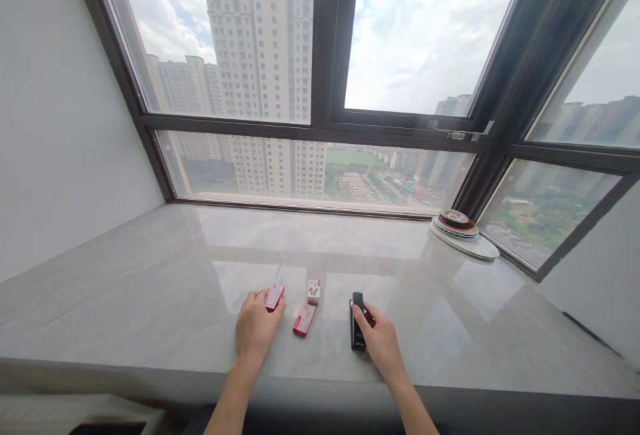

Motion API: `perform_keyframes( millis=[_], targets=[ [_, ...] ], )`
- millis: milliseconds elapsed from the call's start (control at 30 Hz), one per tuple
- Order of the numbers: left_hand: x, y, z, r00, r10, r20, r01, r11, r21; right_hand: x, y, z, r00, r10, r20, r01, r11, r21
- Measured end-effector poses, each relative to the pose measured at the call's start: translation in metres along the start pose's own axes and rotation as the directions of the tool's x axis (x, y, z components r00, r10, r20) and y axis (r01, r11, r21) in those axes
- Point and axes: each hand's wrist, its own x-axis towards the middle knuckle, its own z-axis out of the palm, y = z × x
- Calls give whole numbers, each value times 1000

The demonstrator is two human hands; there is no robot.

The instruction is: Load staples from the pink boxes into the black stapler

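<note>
My left hand [256,325] is closed around a small pink-and-white box [275,296], gripped between thumb and fingers. Just right of it, a second flat red-and-pink box [304,320] lies on the sill. A small white box with red marks and a printed picture [313,292] stands against its far end. Farther right, my right hand [377,335] grips a black stapler [357,322] from its right side, thumb on top. The stapler lies lengthwise, pointing away from me. Some fingers of my right hand are hidden behind it.
The glossy marble window sill [165,288] carries everything. A stack of round plates or discs [463,232] sits at the back right corner by the glass. Dark window frames [320,132] rise behind, a white wall [60,122] on the left. The sill's front edge is near my wrists.
</note>
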Motion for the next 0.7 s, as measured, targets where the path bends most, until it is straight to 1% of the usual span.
perform_keyframes(
  millis=[100, 167, 267, 333, 400, 500, 533, 600, 667, 700],
  targets=[
    [15, -14, 1, 1000, 19, -5, -19, 1000, 4, 0, 2, 0, 1000, -3, 5, 3, 1000, 6],
    [14, -21, -3, 998, 35, -48, -36, 999, -9, 1, 2, -1, 1000, 4, 3, -4, 1000, 12],
    [-2, -31, -15, 991, 41, -128, -41, 999, 6, 1, 3, 0, 1000, 16, 4, -17, 1000, 13],
    [-17, -41, -26, 987, 35, -158, -28, 999, 45, 1, 3, 0, 1000, 17, 8, -17, 1000, 14],
    [-30, -52, -35, 990, 31, -140, -18, 995, 93, 1, 3, 0, 1000, 15, 2, -16, 1000, 18],
    [-39, -63, -43, 998, 33, -45, -25, 983, 180, 1, 3, 1, 1000, 15, -20, -15, 1000, 19],
    [-39, -64, -44, 999, 31, -29, -24, 978, 205, 1, 4, 1, 1000, 15, -23, -15, 1000, 15],
    [-39, -58, -44, 998, 25, -56, -11, 971, 238, 1, 5, 1, 1000, 13, -22, -13, 1000, 5],
    [-39, -43, -42, 993, 43, -112, -17, 975, 223, 2, 6, 1, 1000, 7, -15, -7, 1000, 0],
    [-39, -32, -39, 990, 70, -122, -46, 980, 194, 2, 7, 1, 1000, 2, -12, -2, 1000, -2]
  ],
)
